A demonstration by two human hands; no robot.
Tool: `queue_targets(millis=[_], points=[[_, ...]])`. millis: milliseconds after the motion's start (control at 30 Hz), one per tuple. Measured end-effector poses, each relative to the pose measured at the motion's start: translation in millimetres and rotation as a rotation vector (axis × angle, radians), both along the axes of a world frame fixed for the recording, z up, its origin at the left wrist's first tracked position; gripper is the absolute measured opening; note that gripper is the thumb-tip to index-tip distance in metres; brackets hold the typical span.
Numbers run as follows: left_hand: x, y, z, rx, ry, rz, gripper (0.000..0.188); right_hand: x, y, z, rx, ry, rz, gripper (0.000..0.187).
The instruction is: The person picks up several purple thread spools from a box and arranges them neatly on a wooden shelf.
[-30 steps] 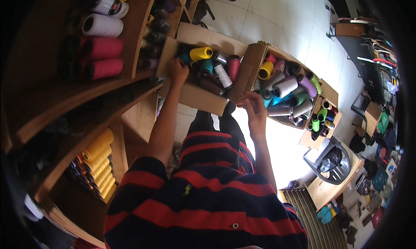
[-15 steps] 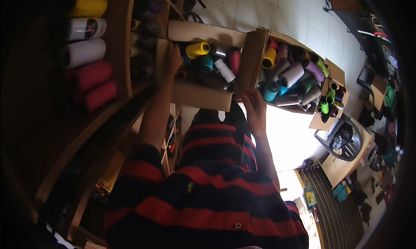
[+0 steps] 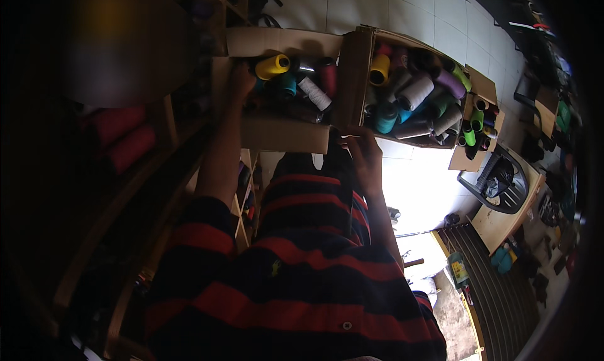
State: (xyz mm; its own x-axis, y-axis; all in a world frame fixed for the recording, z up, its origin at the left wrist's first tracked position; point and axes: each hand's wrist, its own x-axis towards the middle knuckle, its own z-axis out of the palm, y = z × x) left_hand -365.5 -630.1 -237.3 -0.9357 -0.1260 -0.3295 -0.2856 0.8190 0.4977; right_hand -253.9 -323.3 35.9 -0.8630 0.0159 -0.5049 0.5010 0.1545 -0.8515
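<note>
An opened cardboard box (image 3: pixel 283 134) with its flaps out stands in front of me. In it lie thread cones: a yellow cone (image 3: pixel 272 66), a teal cone (image 3: pixel 285 84), a white cone (image 3: pixel 314 94) and a dark red cone (image 3: pixel 327 76). My left hand (image 3: pixel 241 82) is closed at the box's left side; its fingertips are lost in shadow. By the near right corner of the box is my right hand (image 3: pixel 365 155), its fingers bent and a little apart, with nothing visible between them.
A second cardboard box (image 3: pixel 353 78) full of cones adjoins on the right, then a smaller box (image 3: pixel 462 160) of spools. Wooden shelving (image 3: pixel 168 125) with red cones (image 3: pixel 129 148) rises at left. A black chair (image 3: pixel 503 185) stands far right.
The view has shifted, so the boxes sit slightly further left. My right hand's fingers have loosened apart at the box corner. A blurred dark round patch now covers the upper left shelf.
</note>
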Motion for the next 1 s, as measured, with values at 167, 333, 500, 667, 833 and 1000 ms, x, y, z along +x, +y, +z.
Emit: queue_targets(millis=[167,333,500,667,833,1000], points=[[4,3,15,-0.076,0.066,0.009,0.027,4,3,0,-0.007,-0.013,0.0,0.021],[33,14,41,0.048,0.396,0.197,0.018,1,3,1,-0.009,0.001,0.037,0.021],[54,24,139,-0.183,0.425,0.228,0.018,-8,-4,-3,-0.012,0.051,0.122,0.02],[70,30,201,0.239,0.407,0.306,0.018,-17,-18,-25,-0.001,0.17,0.262,0.027],[74,46,231,0.712,0.23,0.277,0.022,-36,-55,-20,-0.016,0.198,0.449,0.048],[80,57,235,0.972,0.194,0.46,0.024,-41,-57,-31,-0.142,0.044,0.44,0.053]])
